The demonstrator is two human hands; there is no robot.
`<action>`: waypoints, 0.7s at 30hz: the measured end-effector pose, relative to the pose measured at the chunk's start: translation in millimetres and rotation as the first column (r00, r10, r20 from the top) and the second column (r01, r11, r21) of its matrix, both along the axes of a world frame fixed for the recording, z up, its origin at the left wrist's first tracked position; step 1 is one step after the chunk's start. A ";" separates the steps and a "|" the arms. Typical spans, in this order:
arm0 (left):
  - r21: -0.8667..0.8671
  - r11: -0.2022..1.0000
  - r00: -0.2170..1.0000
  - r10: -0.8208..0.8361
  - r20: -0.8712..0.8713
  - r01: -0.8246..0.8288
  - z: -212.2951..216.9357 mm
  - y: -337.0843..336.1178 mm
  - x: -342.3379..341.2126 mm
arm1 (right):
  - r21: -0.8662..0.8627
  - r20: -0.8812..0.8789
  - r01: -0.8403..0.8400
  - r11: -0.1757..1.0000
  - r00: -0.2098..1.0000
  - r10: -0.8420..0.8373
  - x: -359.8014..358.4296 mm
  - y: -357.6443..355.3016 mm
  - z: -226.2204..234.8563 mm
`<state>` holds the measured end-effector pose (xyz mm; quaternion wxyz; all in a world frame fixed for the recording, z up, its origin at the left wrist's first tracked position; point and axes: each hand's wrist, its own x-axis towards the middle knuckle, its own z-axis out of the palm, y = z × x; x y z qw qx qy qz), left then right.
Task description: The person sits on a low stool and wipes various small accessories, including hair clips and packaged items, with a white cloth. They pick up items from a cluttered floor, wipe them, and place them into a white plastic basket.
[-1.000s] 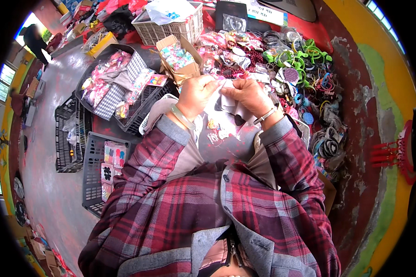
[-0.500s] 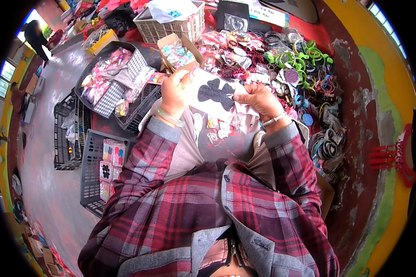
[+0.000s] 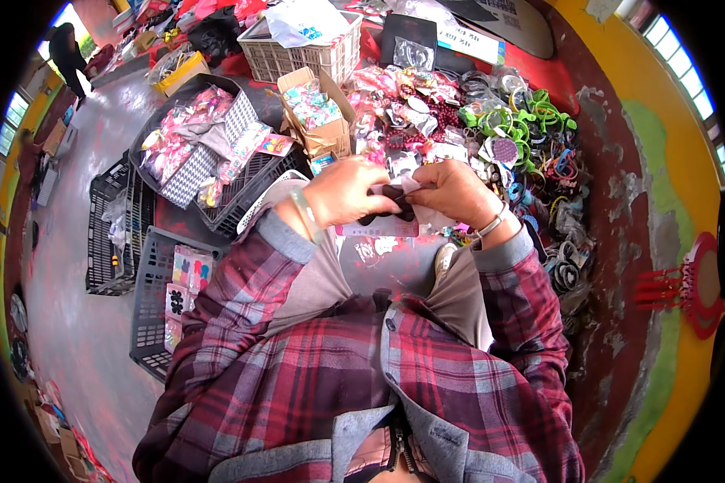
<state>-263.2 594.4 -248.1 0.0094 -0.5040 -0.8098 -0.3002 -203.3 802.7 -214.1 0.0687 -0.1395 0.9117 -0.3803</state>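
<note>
My left hand (image 3: 342, 193) is closed, fingertips pinching a black flower-shaped piece (image 3: 396, 211) that now looks bunched up. Opposite it, my right hand (image 3: 457, 195) is closed in a pinch at the same piece's right edge, where a bit of pale film or paper also shows. Just under the fingers is a card with a pink edge (image 3: 379, 229); my hands hide most of it, and I cannot tell which fingers hold it. Small flat packets (image 3: 372, 249) lie below, between my legs.
A grey crate (image 3: 147, 322) with packaged hair pieces stands at my left. Beyond it are black crates (image 3: 97, 241), a houndstooth bin (image 3: 205, 181) and an open cardboard box (image 3: 330, 137). Hair accessories (image 3: 524, 133) are heaped ahead and right, beside the wall (image 3: 620, 314). Far left stands a person (image 3: 68, 60).
Both hands have come closer together and lower. The black flower-shaped piece, earlier flat on a white card held between them, is now bunched at my fingertips; the pink card edge shows beneath.
</note>
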 end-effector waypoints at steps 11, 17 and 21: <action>0.196 0.911 0.506 0.016 0.862 -0.363 -11.7 -30.3 -7.3 | -0.343 0.232 0.348 0.873 0.931 -0.280 6.4 53.0 13.2; 0.456 0.655 0.089 -0.512 0.854 -0.602 -40.4 -39.3 -10.2 | -0.858 0.325 0.448 0.251 0.852 -0.412 4.5 38.4 -0.8; 0.430 0.606 0.214 -0.398 0.892 -0.669 -33.8 -11.9 -1.6 | -0.906 0.196 0.331 0.265 0.881 -0.431 10.0 -23.4 22.7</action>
